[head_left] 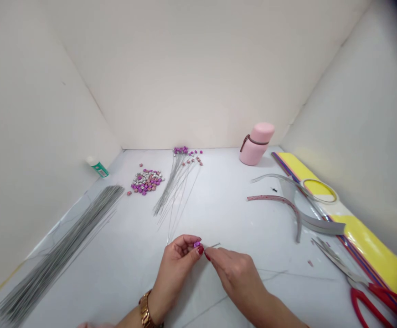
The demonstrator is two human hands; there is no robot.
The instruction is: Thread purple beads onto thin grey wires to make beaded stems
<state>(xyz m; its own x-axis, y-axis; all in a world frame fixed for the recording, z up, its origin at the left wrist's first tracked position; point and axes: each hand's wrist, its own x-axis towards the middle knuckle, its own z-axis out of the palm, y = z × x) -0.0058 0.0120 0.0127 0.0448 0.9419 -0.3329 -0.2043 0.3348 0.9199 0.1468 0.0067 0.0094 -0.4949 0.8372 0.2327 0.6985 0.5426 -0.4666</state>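
My left hand (pixel 181 255), with a gold watch on its wrist, pinches a small purple bead (pixel 197 244) between thumb and fingertips. Close to its right, almost touching, my right hand (pixel 234 269) has its fingers pressed together around a thin grey wire (pixel 215 245), whose end sticks out above the fingers. Beyond my hands lie a pile of purple, pink and silver beads (pixel 146 182) and a bunch of wires (pixel 172 182) tipped with purple and pink beads.
A thick bundle of grey wires (pixel 64 255) lies at the left, near a green-and-white tube (pixel 99 167). A pink bottle (pixel 255 145) stands at the back. Rightward are a curved pink strip (pixel 287 202), grey ribbon (pixel 324 225), yellow sheets (pixel 372 250) and red-handled scissors (pixel 362 291).
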